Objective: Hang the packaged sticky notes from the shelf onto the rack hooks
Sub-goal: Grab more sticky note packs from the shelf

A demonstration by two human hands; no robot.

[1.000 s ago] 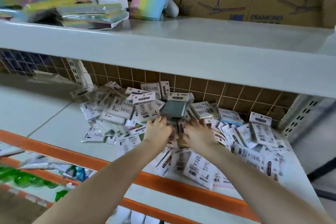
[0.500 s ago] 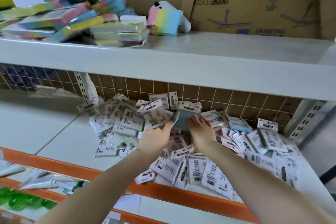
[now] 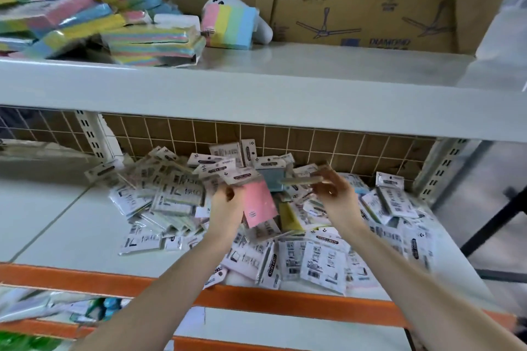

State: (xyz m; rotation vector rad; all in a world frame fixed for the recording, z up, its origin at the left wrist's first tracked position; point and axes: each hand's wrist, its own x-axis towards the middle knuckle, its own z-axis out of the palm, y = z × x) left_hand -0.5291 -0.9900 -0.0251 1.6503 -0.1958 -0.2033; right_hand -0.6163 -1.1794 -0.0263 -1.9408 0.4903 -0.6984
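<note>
A: What is held by the left hand (image 3: 228, 205)?

B: A pink sticky-note pack (image 3: 258, 202) is gripped at its left edge, its white header card pointing toward 11 o'clock. It is lifted above the heap of sticky-note packs (image 3: 322, 259).

A: And the right hand (image 3: 332, 194)?

B: A thin pack (image 3: 302, 179), seen edge-on and pale green, is pinched between thumb and fingers, lying nearly level. It is held at 2 o'clock from the pink pack, just beside it; whether they touch cannot be told.

A: Where is the heap found?

B: It is spread over the lower shelf (image 3: 65, 225), from the centre out toward 3 o'clock, against the wire grid back (image 3: 313, 142). Most packs are turned barcode side up. A blue pack (image 3: 272, 181) and a yellow pack (image 3: 289, 218) are seen between the hands. The shelf's front is edged by an orange beam (image 3: 85, 279).

A: What is seen at 12 o'clock?

B: On the upper shelf (image 3: 313, 100), multicoloured note blocks (image 3: 85, 17) are piled at 10 o'clock, a pastel block (image 3: 231, 25) stands beside them, and a cardboard box (image 3: 370, 0) printed with ceiling fans is placed behind.
</note>
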